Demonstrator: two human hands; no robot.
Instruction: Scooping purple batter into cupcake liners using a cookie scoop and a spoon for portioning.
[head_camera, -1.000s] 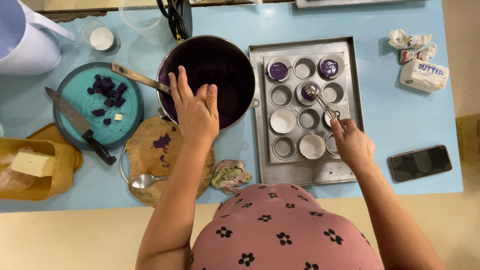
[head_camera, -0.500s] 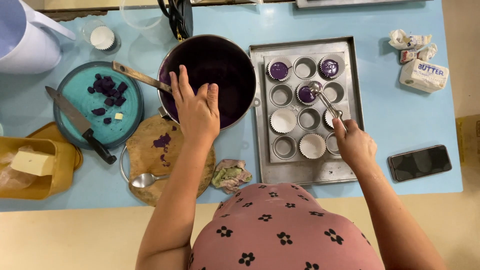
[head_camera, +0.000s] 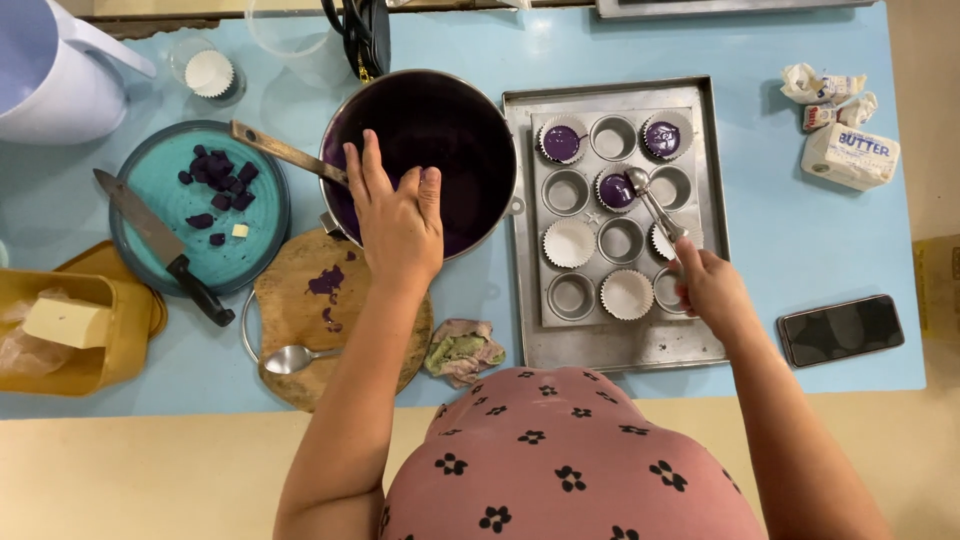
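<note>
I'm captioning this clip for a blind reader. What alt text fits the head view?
Seen from above, a person's right hand holds a metal scoop over a purple-filled paper cup in a muffin tin, while the left hand rests on the rim of a pot of purple batter. A teal plate with purple cubes and a knife sits to the left on the blue table.

Cut off at the top edge: white jug (head_camera: 50, 70), clear tub (head_camera: 285, 35), black cord (head_camera: 360, 30). Yellow box (head_camera: 60, 335) cut off at the left edge. Near rim of the pot (head_camera: 420, 160) hidden under the left hand (head_camera: 395, 225). Scoop (head_camera: 652, 205) handle hidden inside the right hand (head_camera: 710, 285).
</note>
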